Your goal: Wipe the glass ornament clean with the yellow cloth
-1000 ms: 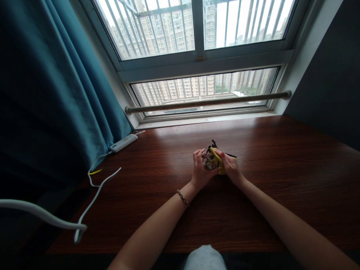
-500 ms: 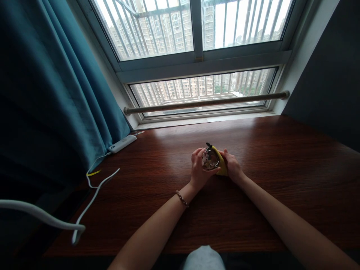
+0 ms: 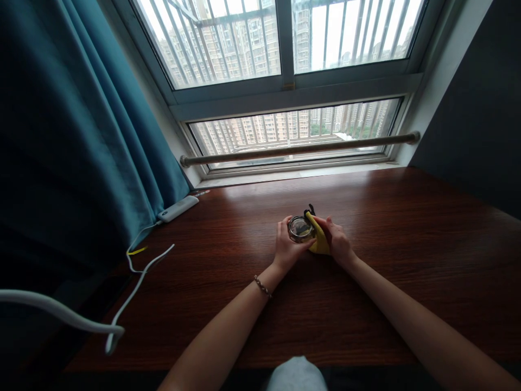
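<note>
My left hand (image 3: pixel 284 244) is wrapped round a small round clear glass jar (image 3: pixel 300 228), thumb at its near side and fingers at its left. What the jar contains, if anything, I cannot make out. A yellow cloth (image 3: pixel 320 243) with a black end sticking up at the top lies pressed against the jar's right side. Gripping that cloth from the right is my right hand (image 3: pixel 338 243), its fingers partly hidden behind the yellow fabric. Both hands meet just above the middle of the dark red wooden table (image 3: pixel 366 304).
At the left a white power strip (image 3: pixel 178 209) rests by the blue curtain (image 3: pixel 122 141). White cables (image 3: pixel 138 288) run over the table's left side, with a yellow strip (image 3: pixel 137 251) beside them. A rail (image 3: pixel 301 150) crosses the window behind.
The jar has turned in my left hand, so its round top now faces up more. The yellow cloth's black end has shifted slightly to the right.
</note>
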The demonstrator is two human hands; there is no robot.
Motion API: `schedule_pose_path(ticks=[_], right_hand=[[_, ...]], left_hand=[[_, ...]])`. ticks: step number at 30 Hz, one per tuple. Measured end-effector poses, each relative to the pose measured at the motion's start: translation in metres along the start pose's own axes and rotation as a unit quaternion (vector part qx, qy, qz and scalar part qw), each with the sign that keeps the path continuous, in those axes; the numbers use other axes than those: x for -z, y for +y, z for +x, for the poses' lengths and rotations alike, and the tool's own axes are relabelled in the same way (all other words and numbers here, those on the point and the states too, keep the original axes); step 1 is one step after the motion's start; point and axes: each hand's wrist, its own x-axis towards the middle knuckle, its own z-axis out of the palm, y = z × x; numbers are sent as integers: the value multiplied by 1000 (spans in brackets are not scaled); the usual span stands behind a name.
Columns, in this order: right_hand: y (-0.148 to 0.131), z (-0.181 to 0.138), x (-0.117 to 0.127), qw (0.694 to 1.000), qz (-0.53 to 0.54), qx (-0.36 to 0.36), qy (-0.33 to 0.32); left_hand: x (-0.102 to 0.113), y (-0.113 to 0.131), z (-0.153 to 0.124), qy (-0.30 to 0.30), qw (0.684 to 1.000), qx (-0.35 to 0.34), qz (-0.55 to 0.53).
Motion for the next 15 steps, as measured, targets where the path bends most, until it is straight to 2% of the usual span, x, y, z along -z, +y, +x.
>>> schedule_pose_path(ticks=[6, 15], right_hand=[[-12, -5, -6, 998, -26, 45, -43], [-15, -5, -5, 998, -15, 31, -60]], left_hand=[[0, 4, 0, -57, 997, 25, -53], [-1, -1, 1, -44, 993, 77, -82]])
